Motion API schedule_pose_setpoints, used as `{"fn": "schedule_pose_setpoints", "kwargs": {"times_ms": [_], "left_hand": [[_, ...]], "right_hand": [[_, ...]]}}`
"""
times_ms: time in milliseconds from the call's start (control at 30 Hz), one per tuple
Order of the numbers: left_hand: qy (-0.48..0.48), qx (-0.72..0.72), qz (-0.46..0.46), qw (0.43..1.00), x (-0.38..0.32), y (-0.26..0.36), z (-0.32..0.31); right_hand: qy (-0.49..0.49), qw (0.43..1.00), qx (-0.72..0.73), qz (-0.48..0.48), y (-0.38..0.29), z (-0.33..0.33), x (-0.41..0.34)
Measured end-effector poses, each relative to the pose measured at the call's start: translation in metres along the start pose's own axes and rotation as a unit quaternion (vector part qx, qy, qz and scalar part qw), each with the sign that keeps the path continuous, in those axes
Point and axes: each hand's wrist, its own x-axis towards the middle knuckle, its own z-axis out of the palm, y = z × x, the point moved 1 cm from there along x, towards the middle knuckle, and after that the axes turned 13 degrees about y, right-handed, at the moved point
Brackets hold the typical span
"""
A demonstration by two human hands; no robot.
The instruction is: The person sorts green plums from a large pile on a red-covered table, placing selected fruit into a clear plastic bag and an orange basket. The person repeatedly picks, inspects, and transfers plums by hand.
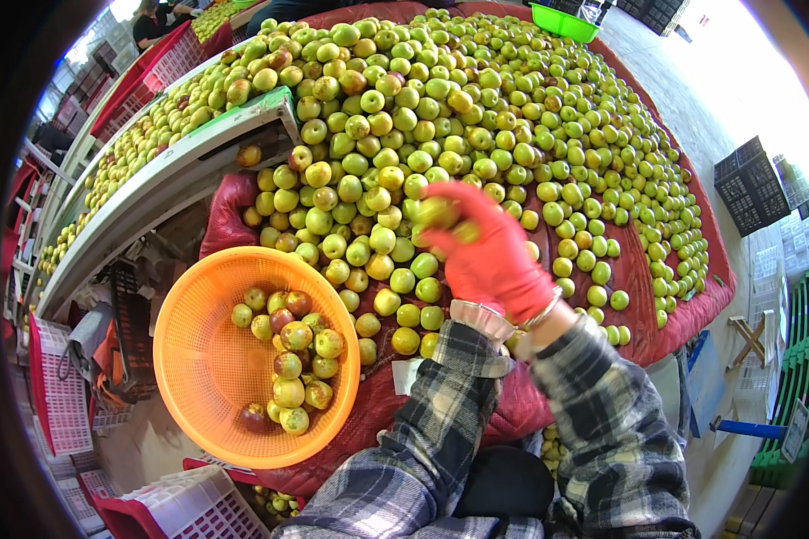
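Note:
Both hands wear red gloves and overlap above a large heap of green jujube fruits [384, 175] on a padded red cover [708, 296]. My right hand [495, 259] reaches in from the lower right, its fingers curled around green fruit and blurred by motion. Under and beside it, my left hand [468, 286] is mostly hidden; its wrist shows at a pale cuff, and whether it holds anything cannot be seen. An orange plastic colander [205, 350] stands left of the hands at the edge of the heap. Inside it lie several fruits [296, 335], many browned or reddish.
A metal-edged sorting chute [141, 178] with more fruits curves along the left. White plastic crates [189, 502] stand at lower left. A bright green basin [563, 25] sits at the heap's far edge, and black crates [752, 188] stand at right. Another person [154, 23] is at upper left.

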Motion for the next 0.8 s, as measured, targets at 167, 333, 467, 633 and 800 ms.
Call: {"fn": "schedule_pose_setpoints", "kwargs": {"times_ms": [167,333,467,633,800], "left_hand": [[-0.048,-0.002,-0.005,0.999,-0.004,-0.001,0.004],[-0.02,0.005,0.02,1.0,-0.009,-0.006,0.002],[-0.015,0.012,0.041,0.999,-0.006,-0.007,0.001],[-0.021,0.026,0.074,0.997,-0.007,-0.011,-0.004],[-0.034,0.022,0.082,0.996,-0.001,-0.012,-0.001]], "right_hand": [[-0.209,0.929,0.152,0.266,-0.044,0.056,-0.027],[-0.081,0.691,0.483,0.532,-0.02,0.04,-0.025],[-0.044,0.669,0.555,0.492,0.001,0.035,-0.034],[-0.063,0.748,0.524,0.403,0.004,0.036,-0.044],[-0.125,0.907,0.261,0.306,-0.009,0.062,-0.045]]}}
